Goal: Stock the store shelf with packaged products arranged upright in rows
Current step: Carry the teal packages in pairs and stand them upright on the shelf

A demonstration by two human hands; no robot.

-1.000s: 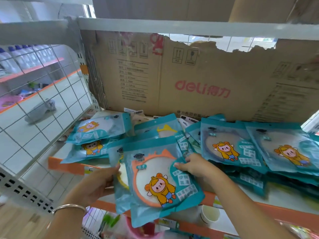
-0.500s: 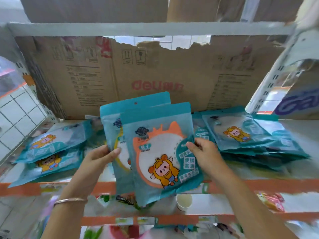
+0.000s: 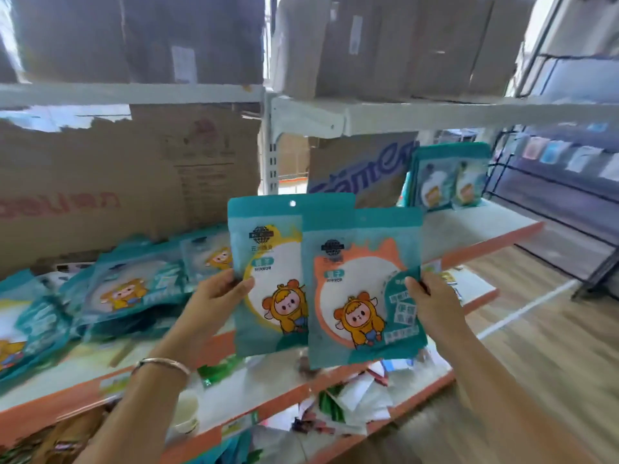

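1. Teal packets sit at the middle of the frame. Your left hand (image 3: 214,296) grips the left edge of the yellow-ringed packet (image 3: 264,279), thumb on its front and fingers hidden behind it.
2. Your right hand (image 3: 432,303) pinches the right edge of the orange-ringed packet (image 3: 358,296), thumb on its face. The other fingers are out of sight behind it.
3. You hold both packets upright in the air in front of the shelf (image 3: 485,244). The orange-ringed packet overlaps the yellow-ringed packet and covers its right side.
4. At the left of the frame a heap of packets (image 3: 127,293) lies flat on the shelf. It is too blurred to count, and the frame edge cuts off its left end.
5. At the upper right, standing packets (image 3: 449,175) are upright at the back of the shelf. Two fronts show; whether more stand behind them cannot be told.
6. Cardboard boxes (image 3: 402,45) along the top of the frame are closed, so their contents are hidden.
7. Behind the heap stands a torn cardboard sheet (image 3: 100,182); its red print is smeared.
8. Each held packet shows a white disc inside its coloured ring, the word MIRROR and a cartoon figure.
9. At the bottom of the frame, the lower shelf (image 3: 428,385) holds loose wrappers that are hard to make out, and a white cup (image 3: 187,410).
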